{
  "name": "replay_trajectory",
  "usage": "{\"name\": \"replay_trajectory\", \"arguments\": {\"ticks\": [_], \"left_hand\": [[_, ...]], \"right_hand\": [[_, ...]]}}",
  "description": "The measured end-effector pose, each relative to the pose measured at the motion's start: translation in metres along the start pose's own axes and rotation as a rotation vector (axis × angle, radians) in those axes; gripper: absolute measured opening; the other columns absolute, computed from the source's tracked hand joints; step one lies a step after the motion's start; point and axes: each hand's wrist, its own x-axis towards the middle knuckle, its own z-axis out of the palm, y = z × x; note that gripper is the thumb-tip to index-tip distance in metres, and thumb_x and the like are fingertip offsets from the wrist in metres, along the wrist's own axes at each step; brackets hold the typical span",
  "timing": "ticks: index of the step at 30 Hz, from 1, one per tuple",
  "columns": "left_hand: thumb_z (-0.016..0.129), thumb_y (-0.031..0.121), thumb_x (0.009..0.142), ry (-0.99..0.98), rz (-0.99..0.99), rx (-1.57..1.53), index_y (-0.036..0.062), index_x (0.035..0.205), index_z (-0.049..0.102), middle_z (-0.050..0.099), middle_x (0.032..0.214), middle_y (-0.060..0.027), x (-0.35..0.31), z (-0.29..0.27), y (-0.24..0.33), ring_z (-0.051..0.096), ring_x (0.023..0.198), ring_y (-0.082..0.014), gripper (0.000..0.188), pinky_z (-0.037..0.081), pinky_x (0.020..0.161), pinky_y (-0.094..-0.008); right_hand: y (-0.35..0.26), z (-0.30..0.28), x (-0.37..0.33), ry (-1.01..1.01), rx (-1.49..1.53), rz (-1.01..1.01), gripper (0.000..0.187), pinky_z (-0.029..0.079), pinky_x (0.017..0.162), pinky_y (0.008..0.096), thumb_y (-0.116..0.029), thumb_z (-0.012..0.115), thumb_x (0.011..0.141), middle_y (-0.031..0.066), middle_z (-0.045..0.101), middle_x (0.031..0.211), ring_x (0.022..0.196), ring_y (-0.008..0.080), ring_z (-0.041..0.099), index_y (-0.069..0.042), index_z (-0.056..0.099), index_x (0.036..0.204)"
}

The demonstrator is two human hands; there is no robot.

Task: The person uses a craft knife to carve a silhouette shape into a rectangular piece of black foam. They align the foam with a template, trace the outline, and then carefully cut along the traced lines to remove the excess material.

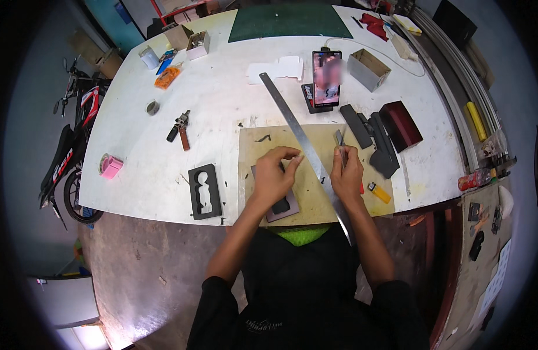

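Note:
My right hand (347, 174) grips a slim craft knife (339, 139), its metal end pointing up and away from me. My left hand (276, 178) is closed, thumb and forefinger together close to the ruler; whatever they may pinch is too small to make out. Between the hands a long steel ruler (298, 131) lies slantwise across the beige cutting mat (310, 204), its near end reaching past the table edge. Partly hidden under my left hand is a flat grey-brown piece (289, 211) with a black shape on it. Small dark scraps (263, 138) lie on the mat.
A black foam insert with cut-outs (192, 192) lies left of the mat. An orange lighter (379, 192), dark foam pieces (384, 153) and a dark red box (401, 125) are at right. Beyond stand a phone (326, 81) on a stand and a grey box (369, 69).

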Motion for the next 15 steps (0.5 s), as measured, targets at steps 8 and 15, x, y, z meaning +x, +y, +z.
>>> {"name": "replay_trajectory", "arguments": {"ticks": [8, 15], "left_hand": [[0.081, 0.015, 0.079, -0.365, 0.179, 0.448, 0.0030, 0.100, 0.076, 0.075, 0.095, -0.0146, 0.028, 0.042, -0.006, 0.068, 0.095, -0.0369, 0.024, 0.048, 0.096, -0.0460], [0.085, 0.013, 0.079, 0.001, 0.231, 0.230, 0.0008, 0.117, 0.069, 0.070, 0.121, -0.0184, -0.022, -0.035, -0.015, 0.065, 0.117, -0.0339, 0.043, 0.051, 0.098, -0.0416]], "right_hand": [[0.006, 0.000, 0.051, 0.305, 0.177, -0.156, 0.012, 0.051, 0.084, 0.0357, -0.004, 0.075, 0.089, 0.0136, 0.067, 0.095, 0.094, 0.0251, 0.065, 0.001, 0.064, 0.090], [-0.027, -0.068, 0.000, 0.169, 0.665, 0.032, 0.027, 0.056, 0.081, 0.0334, 0.004, 0.064, 0.096, 0.0147, 0.065, 0.104, 0.090, 0.0224, 0.070, 0.005, 0.056, 0.122]]}}
